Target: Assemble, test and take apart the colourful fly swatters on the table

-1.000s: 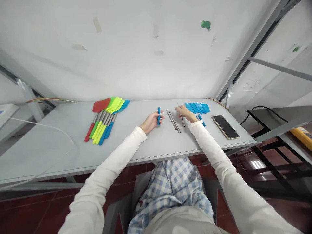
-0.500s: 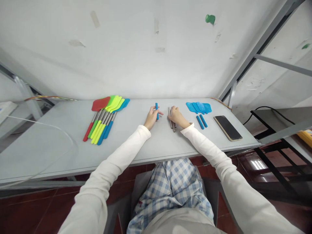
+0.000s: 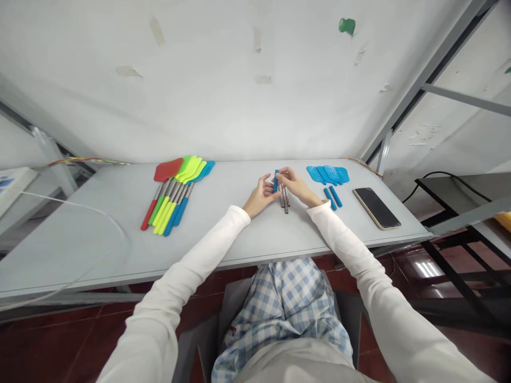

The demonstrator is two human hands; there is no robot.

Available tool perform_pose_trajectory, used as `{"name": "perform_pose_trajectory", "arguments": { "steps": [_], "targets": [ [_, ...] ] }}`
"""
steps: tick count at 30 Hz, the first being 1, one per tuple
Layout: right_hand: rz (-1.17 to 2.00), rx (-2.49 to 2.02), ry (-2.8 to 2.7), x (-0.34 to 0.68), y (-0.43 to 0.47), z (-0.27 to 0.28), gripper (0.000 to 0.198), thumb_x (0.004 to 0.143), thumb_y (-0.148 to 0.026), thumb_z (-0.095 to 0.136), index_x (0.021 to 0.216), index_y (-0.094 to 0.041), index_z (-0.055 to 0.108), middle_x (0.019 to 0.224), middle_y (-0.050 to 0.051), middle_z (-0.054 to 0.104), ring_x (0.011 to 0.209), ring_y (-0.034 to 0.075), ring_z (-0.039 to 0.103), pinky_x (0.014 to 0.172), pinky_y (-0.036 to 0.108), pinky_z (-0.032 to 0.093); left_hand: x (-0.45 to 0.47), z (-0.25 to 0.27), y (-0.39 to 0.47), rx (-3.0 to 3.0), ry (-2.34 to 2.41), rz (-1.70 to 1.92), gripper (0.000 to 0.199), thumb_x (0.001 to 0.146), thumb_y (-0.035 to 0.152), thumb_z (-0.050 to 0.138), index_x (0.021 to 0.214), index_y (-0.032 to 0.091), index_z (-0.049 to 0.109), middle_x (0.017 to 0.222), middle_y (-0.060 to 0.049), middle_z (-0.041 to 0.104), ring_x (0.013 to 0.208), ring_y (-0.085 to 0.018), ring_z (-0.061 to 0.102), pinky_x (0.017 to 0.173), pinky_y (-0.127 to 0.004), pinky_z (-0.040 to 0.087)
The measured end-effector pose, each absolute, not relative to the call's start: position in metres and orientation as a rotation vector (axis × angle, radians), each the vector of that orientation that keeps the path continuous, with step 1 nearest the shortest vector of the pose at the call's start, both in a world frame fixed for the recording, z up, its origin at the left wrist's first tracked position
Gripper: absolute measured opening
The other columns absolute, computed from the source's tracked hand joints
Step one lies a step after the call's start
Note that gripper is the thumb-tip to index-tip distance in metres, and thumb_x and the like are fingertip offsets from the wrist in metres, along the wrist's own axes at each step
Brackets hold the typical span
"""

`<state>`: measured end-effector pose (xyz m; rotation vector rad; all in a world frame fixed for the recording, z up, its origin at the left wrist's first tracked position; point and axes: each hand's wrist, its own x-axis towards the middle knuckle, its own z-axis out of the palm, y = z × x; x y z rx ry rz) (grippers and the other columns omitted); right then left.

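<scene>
A short blue handle [image 3: 275, 182] is held nearly upright over the table, between both hands. My left hand [image 3: 260, 198] has its fingers curled around the handle's lower part. The fingers of my right hand [image 3: 294, 185] pinch it near the top; whether they also hold a metal tube is hidden. Just below my right hand, several thin metal tubes [image 3: 286, 202] lie side by side on the table. To the right are two loose blue handles [image 3: 332, 197] and, behind them, several blue spatula heads [image 3: 328, 174] that overlap.
Finished-looking spatulas in red, green, yellow and blue [image 3: 171, 197] lie fanned at the left of the grey table [image 3: 227, 247]. A phone [image 3: 376, 208] rests at the right. A pale cable [image 3: 101, 213] crosses the left end, and a wall [image 3: 239, 122] rises behind.
My right hand has left the metal tubes and come up to the blue handle. My left hand has moved right with the handle, so both hands now meet.
</scene>
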<state>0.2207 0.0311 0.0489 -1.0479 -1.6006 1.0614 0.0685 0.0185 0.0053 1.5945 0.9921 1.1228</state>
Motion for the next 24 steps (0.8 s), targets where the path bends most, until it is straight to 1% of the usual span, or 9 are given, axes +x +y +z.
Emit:
{"name": "perform_pose_trajectory", "arguments": {
  "steps": [2, 4, 7, 10, 13, 16, 18, 21, 24],
  "targets": [
    [1.132, -1.027, -1.478, 0.234, 0.032, 0.053, 0.021, 0.08, -0.037, 0.061, 0.086, -0.021, 0.05, 0.073, -0.004, 0.06, 0.069, 0.01, 0.056, 0.063, 0.022, 0.042, 0.069, 0.005, 0.015, 1.815, 0.978, 1.04, 0.086, 0.071, 0.042, 0.073, 0.142, 0.018, 0.03, 0.118, -0.012, 0.052, 0.103, -0.02, 0.057, 0.091, -0.038, 0.046],
    [1.068, -1.069, -1.399, 0.255, 0.033, 0.055, 0.025, 0.078, -0.04, 0.064, 0.086, -0.021, 0.049, 0.072, -0.004, 0.06, 0.065, 0.009, 0.056, 0.059, 0.021, 0.042, 0.069, 0.006, 0.011, 2.084, 0.935, 0.88, 0.094, 0.064, 0.047, 0.078, 0.142, 0.018, 0.033, 0.134, -0.017, 0.044, 0.124, -0.029, 0.046, 0.106, -0.046, 0.036],
    [0.822, -1.229, -1.458, 0.296, 0.031, 0.053, 0.026, 0.078, -0.039, 0.063, 0.092, -0.022, 0.05, 0.07, -0.005, 0.058, 0.056, 0.009, 0.052, 0.055, 0.022, 0.04, 0.069, 0.009, 0.008, 2.343, 0.863, 0.634, 0.092, 0.064, 0.054, 0.076, 0.141, 0.021, 0.038, 0.149, -0.017, 0.034, 0.138, -0.033, 0.03, 0.115, -0.05, 0.022],
    [0.562, -1.426, -1.677, 0.332, 0.022, 0.045, 0.026, 0.08, -0.034, 0.061, 0.101, -0.022, 0.052, 0.07, -0.004, 0.057, 0.056, 0.011, 0.051, 0.06, 0.026, 0.041, 0.07, 0.011, 0.009, 2.424, 0.865, 0.562, 0.079, 0.073, 0.054, 0.067, 0.139, 0.02, 0.042, 0.152, -0.015, 0.033, 0.141, -0.03, 0.028, 0.116, -0.047, 0.02],
    [0.325, -1.595, -1.874, 0.35, 0.012, 0.036, 0.022, 0.081, -0.031, 0.059, 0.1, -0.02, 0.056, 0.072, 0.001, 0.061, 0.061, 0.015, 0.053, 0.064, 0.029, 0.041, 0.071, 0.011, 0.012, 2.428, 0.869, 0.567, 0.065, 0.08, 0.051, 0.061, 0.135, 0.019, 0.047, 0.146, -0.014, 0.043, 0.137, -0.026, 0.036, 0.115, -0.043, 0.024],
    [0.159, -1.72, -1.992, 0.354, 0.006, 0.031, 0.024, 0.084, -0.03, 0.054, 0.104, -0.018, 0.059, 0.074, 0.005, 0.064, 0.066, 0.019, 0.056, 0.063, 0.03, 0.038, 0.071, 0.009, 0.014, 2.415, 0.852, 0.628, 0.052, 0.085, 0.048, 0.055, 0.129, 0.019, 0.053, 0.136, -0.013, 0.052, 0.129, -0.024, 0.045, 0.112, -0.04, 0.03],
    [0.069, -1.78, -2.055, 0.353, 0.005, 0.028, 0.026, 0.085, -0.029, 0.052, 0.106, -0.017, 0.06, 0.074, 0.006, 0.065, 0.069, 0.021, 0.057, 0.064, 0.031, 0.037, 0.072, 0.007, 0.015, 2.422, 0.831, 0.658, 0.049, 0.087, 0.046, 0.053, 0.127, 0.019, 0.054, 0.134, -0.012, 0.054, 0.128, -0.023, 0.046, 0.111, -0.04, 0.031],
    [-0.094, -1.821, -2.142, 0.352, 0.008, 0.021, 0.026, 0.086, -0.029, 0.051, 0.104, -0.015, 0.063, 0.076, 0.01, 0.065, 0.075, 0.024, 0.057, 0.07, 0.034, 0.038, 0.072, 0.008, 0.013, 2.454, 0.807, 0.645, 0.053, 0.085, 0.048, 0.055, 0.13, 0.019, 0.052, 0.14, -0.012, 0.05, 0.13, -0.024, 0.043, 0.112, -0.04, 0.03],
    [-0.285, -1.815, -2.163, 0.354, 0.011, 0.012, 0.026, 0.087, -0.03, 0.049, 0.098, -0.014, 0.066, 0.086, 0.015, 0.062, 0.085, 0.028, 0.054, 0.077, 0.038, 0.038, 0.06, 0.015, 0.015, 2.47, 0.987, 0.75, 0.049, 0.091, 0.045, 0.046, 0.131, 0.018, 0.05, 0.14, -0.012, 0.049, 0.131, -0.024, 0.043, 0.112, -0.04, 0.029]
  ]
}}
